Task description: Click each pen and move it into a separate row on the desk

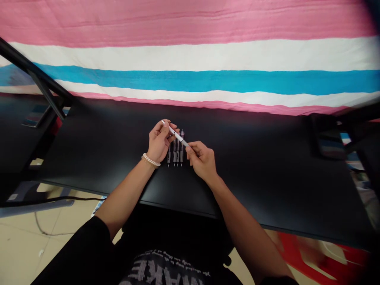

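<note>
Both my hands hold one thin white pen (177, 135) slanted above the black table (267, 166). My left hand (159, 141), with a pale bead bracelet on its wrist, is closed round the pen's upper end. My right hand (202, 159) pinches the lower end with its fingers. Under the pen, between my hands, several dark pens (175, 153) lie side by side in a row on the table, partly hidden by my fingers.
A cloth with pink, white and blue stripes (190, 59) hangs behind the table. A black slanted frame bar (35, 75) stands at the left. A cable (44, 200) runs below the table's left edge over a tiled floor. Something red (320, 253) lies at the lower right.
</note>
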`<state>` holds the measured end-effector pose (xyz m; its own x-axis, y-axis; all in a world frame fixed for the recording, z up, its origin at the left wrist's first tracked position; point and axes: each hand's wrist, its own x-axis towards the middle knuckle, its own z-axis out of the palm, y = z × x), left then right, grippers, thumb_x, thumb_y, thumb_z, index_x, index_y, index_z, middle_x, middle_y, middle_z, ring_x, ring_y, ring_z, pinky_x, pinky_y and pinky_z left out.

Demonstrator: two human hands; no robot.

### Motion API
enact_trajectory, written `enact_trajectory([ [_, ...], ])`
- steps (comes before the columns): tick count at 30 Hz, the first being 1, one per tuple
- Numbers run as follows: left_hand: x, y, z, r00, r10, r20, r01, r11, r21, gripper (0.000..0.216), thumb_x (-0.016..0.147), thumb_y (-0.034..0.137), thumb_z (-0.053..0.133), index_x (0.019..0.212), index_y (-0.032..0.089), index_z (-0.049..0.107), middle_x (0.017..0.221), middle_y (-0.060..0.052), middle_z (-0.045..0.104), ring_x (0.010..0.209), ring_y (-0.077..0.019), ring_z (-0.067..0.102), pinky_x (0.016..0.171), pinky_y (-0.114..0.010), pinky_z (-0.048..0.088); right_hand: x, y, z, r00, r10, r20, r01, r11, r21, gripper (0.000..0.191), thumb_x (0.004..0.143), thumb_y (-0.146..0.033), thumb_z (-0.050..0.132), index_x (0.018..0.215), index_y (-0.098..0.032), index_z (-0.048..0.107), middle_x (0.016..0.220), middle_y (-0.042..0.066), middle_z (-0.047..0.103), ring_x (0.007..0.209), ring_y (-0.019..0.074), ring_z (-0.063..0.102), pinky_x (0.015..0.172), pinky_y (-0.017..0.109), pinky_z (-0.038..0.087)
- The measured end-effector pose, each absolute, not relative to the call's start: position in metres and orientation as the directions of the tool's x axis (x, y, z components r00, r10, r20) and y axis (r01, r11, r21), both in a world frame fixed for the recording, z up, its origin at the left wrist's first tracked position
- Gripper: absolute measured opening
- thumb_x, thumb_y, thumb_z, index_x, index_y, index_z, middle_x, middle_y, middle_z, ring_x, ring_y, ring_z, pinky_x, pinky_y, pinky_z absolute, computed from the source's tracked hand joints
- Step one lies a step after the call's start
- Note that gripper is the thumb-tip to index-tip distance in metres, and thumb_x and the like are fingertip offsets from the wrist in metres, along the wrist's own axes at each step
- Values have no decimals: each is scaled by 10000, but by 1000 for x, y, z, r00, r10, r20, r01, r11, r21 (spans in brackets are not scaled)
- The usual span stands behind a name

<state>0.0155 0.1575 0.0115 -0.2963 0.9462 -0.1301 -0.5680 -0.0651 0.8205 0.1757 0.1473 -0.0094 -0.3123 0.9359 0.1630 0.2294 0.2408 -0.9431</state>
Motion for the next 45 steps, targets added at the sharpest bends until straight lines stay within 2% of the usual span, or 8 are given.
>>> enact_trajectory([
  [3,13,155,22,-192,966,-175,-678,-2,735,303,914,507,606,806,230,550,633,38,520,569,-94,556,656,-277,532,174,144,-10,-378,900,216,287,336,-897,187,955,-364,541,925,-198,622,591,-46,602,474,99,531,509,233,396],
  [8,10,149,33,-180,945,-274,-779,33,626,437,959,532,428,652,222,432,468,75,200,383,-78,201,392,-228,260,169,139,-13,-489,817,306,360,509,-782,148,942,-329,548,970,-218,641,610,-45,618,505,110,532,540,241,371],
  [15,12,150,32,-190,951,-244,-774,8,633,415,948,536,437,678,228,502,449,75,240,370,-75,238,403,-225,288,170,138,-14,-481,821,308,402,518,-755,171,945,-342,524,985,-221,638,624,-31,630,529,124,558,553,250,386],
  [20,17,154,23,-154,984,-95,-557,-7,831,633,844,781,428,945,210,682,849,-81,696,794,-188,676,762,-337,537,170,143,-10,-333,920,206,259,299,-918,234,970,-430,492,964,-218,589,605,-42,608,477,108,531,506,244,400],
  [23,19,154,13,-180,981,78,-302,-130,944,490,820,622,646,1100,223,693,1126,-95,707,1038,-219,668,940,-358,490,171,151,-12,-125,991,57,-48,52,-997,293,951,-523,507,958,-230,523,611,-52,614,422,95,523,417,222,377],
  [29,20,147,0,-67,953,295,403,-244,882,294,815,356,714,1081,232,702,899,-55,707,861,-212,600,880,-370,444,184,166,-22,176,970,-167,-393,-87,-916,328,896,-550,569,900,-252,432,775,-7,721,490,113,631,437,226,473],
  [35,22,146,-6,157,939,307,713,-323,622,310,794,338,701,1066,191,687,835,-60,642,833,-252,532,876,-423,409,189,162,-24,55,981,-184,-372,-151,-916,271,901,-491,555,977,-242,480,921,29,742,559,123,657,485,252,509],
  [45,21,144,-4,149,931,332,730,-330,598,337,874,225,545,1180,203,686,762,-45,682,818,-246,550,828,-394,377,177,153,-10,75,985,-158,-166,-144,-976,201,758,-254,621,916,-242,497,631,-77,576,442,89,474,403,213,334],
])
